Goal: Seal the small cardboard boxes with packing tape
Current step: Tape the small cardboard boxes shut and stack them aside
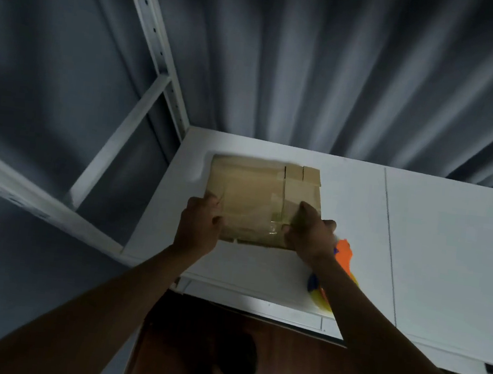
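Room: dim, walled at the back with grey corrugated metal sheeting (329,73); work surface a white flat-topped table (447,246) made of two panels with a seam between them.

Nearest: dark brown floor (282,344) below the table's front edge, with a dark shape on it too shadowed to identify.

Next, at the table's near edge, right of centre: an orange, blue and yellow plastic tape dispenser (342,259), lying on the tabletop and largely hidden under the right forearm. Whether a roll is loaded cannot be told.

Next, the hands. Left hand (199,227): fingers curled over the near left edge of the box, gripping it. Right hand (310,234): thumb on the top face, fingers wrapped over the near right edge, gripping likewise. The two hands are set apart, one at each side of the box.

Between them: a flat square brown cardboard box (250,199), resting on the left panel of the table, its far edge toward the wall. Top face carries strips of clear glossy packing tape (276,221) running along a flap seam right of centre, with a shorter cross strip near the far edge. A small scrap shows at the near edge; detail blurred.

Farthest, to the left: a white slotted-metal shelving frame (150,52), upright post and sloping cross-members, standing against the wall just beside the table's far left corner.
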